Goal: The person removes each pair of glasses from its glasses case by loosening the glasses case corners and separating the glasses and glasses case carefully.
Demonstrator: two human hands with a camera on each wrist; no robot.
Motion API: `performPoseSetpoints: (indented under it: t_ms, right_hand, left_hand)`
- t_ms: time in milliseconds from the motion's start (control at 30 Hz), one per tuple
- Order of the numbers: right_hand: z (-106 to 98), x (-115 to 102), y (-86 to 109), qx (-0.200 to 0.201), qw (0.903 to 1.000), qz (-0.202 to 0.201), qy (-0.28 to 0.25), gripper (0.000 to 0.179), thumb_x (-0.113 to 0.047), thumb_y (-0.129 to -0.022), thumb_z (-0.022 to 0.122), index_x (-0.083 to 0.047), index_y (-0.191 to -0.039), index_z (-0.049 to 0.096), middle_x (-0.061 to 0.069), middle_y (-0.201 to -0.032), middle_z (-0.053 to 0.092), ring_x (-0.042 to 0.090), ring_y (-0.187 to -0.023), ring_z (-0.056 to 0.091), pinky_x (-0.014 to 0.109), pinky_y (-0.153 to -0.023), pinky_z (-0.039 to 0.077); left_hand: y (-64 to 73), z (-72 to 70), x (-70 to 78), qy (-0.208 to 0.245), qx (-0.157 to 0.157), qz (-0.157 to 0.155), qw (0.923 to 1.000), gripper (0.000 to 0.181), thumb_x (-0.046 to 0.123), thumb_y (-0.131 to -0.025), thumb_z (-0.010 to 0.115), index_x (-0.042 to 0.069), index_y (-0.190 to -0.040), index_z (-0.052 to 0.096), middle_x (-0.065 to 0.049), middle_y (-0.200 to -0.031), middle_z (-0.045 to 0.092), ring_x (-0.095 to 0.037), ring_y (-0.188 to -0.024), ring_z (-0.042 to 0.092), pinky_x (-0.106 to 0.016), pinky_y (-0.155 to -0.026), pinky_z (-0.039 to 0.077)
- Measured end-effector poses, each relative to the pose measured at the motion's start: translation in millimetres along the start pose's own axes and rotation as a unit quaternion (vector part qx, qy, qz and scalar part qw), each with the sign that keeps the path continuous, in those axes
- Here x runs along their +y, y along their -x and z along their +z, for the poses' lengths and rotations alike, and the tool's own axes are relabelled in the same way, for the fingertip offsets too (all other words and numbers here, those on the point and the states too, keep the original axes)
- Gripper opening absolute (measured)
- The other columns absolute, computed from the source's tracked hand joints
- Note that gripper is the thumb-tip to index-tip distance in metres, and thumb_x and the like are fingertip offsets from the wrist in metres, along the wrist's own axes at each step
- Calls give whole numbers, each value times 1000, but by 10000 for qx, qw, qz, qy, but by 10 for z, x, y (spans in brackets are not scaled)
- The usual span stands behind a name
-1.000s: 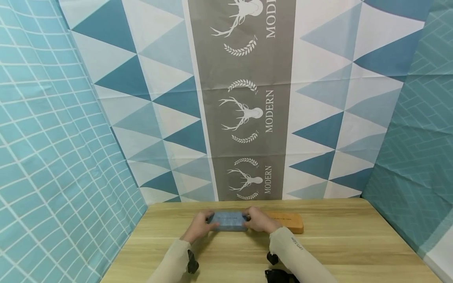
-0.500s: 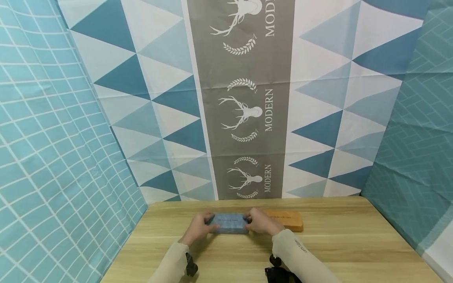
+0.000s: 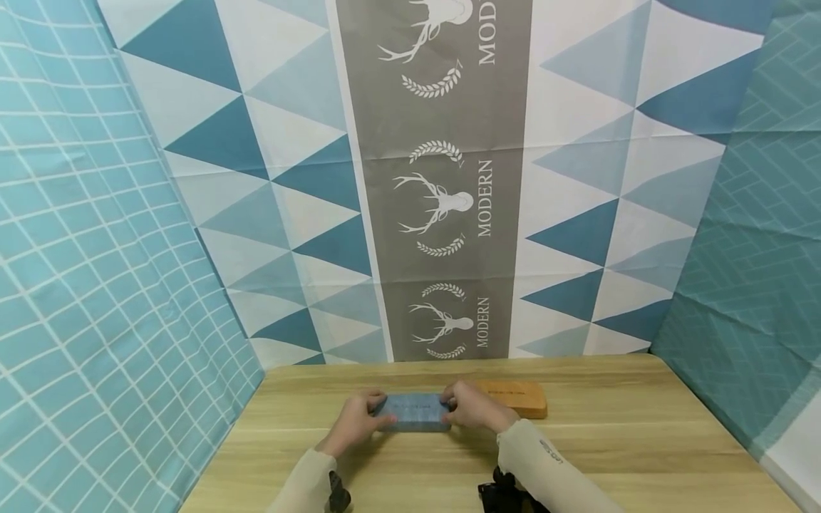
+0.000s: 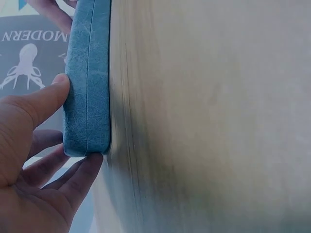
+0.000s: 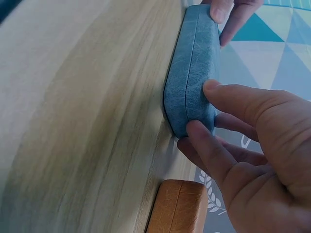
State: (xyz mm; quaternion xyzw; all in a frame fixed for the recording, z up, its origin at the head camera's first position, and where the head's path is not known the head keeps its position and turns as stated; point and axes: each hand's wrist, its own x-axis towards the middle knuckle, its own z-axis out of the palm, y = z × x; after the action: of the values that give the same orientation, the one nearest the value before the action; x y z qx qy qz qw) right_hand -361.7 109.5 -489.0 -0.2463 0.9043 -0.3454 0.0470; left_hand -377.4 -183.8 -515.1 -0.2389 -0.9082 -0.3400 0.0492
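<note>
A blue leather-look glasses case lies lengthwise on the wooden table, with small dark print on its top. My left hand holds its left end between thumb and fingers. At the opposite end my right hand grips the case the same way. A seam runs along the side of the blue case in the left wrist view, and its lid is closed. Behind my right hand, an orange-brown glasses case rests on the table; the right wrist view shows the end of this brown case, apart from the blue one.
The wooden table reaches back to a wall covering with triangles and deer heads. A blue tiled sheet hangs at the left and a green one at the right. A black object sits at the near edge by my right sleeve.
Both hands have brought the blue glasses case a little toward me across the table, away from the back edge. The orange-brown case has stayed in place.
</note>
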Motion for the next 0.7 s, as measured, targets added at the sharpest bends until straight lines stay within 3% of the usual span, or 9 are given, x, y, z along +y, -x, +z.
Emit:
performPoseSetpoints:
  t_ms: [300,700]
  right_hand:
    - [-4,-24,76,-93,9999,-59,111,43,-17,-88,83,2,-124,72,17,-129,68,33,-111,71,42,-89,60]
    - [4,-95,177,-100,9993,-171,306,40,-17,-87,84,2,-120,73,16,-126,69,28,-105,72,36,-84,60]
  left_hand:
    - [66,-20,76,32,-169,-169,9997,64,33,-88,83,-11,-130,64,-30,-140,58,-48,-125,60,-54,-98,53]
    - [160,-21,133,-56,-234,-80,9997,62,30,-86,85,-13,-126,66,-32,-137,60,-46,-113,68,-50,-89,58]
